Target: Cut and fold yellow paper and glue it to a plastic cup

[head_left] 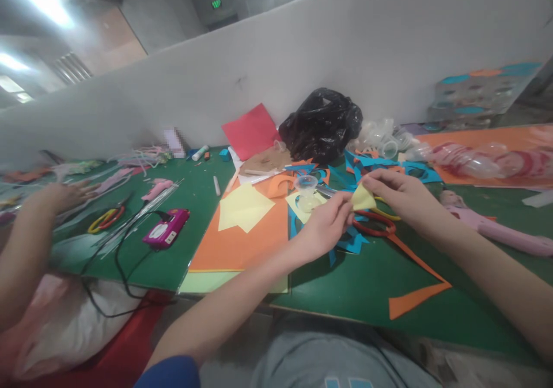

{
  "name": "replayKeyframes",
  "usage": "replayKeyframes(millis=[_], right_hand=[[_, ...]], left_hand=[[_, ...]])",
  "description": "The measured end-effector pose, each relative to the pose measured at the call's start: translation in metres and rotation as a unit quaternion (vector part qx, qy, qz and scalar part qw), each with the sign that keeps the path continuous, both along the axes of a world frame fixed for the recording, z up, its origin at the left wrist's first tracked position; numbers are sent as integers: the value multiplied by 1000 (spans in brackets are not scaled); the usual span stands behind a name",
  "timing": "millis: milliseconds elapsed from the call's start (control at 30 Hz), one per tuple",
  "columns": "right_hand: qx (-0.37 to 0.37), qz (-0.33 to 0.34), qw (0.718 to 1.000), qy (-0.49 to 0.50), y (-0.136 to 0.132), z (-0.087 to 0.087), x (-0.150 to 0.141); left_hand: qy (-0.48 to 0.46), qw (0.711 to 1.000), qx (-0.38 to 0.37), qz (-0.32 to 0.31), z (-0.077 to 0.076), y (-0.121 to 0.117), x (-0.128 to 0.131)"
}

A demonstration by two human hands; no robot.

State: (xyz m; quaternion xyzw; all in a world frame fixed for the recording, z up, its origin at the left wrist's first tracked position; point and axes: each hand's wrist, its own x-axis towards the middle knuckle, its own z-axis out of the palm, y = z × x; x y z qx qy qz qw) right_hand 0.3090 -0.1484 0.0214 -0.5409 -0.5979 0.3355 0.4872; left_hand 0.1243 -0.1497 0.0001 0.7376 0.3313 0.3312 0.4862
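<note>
A small, bent piece of yellow paper [363, 199] is pinched between my two hands above the table. The fingertips of my left hand [325, 225] are closed on its left edge. On its upper right side, my right hand [400, 199] grips it with thumb and fingers. Scissors with red and yellow handles [377, 230] lie just under my hands, their blades partly hidden. Beside my left hand stands a clear plastic cup [307, 183], near another yellow sheet [296, 208]. Blue paper scraps [355, 243] are spread beneath and around the hands.
Orange sheets [242, 250] with cut yellow paper [244, 205] lie to the left. Behind are a black plastic bag [323, 124] and a red sheet [252, 130]. A pink glue gun [496, 227] lies right. A co-worker's arm [30, 232], scissors [106, 220] and a cabled magenta box [167, 229] are left.
</note>
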Motion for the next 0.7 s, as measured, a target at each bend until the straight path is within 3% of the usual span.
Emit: replayKeyframes(millis=[133, 267, 700], right_hand=[[-36, 71, 997, -3, 0, 3, -1], [-124, 149, 980, -31, -4, 5, -5], [-190, 145, 971, 7, -9, 6, -8]], left_hand=[[-17, 1000, 11, 23, -1, 1, 0], [-36, 998, 16, 47, -1, 4, -1], [-99, 995, -10, 22, -9, 5, 0]])
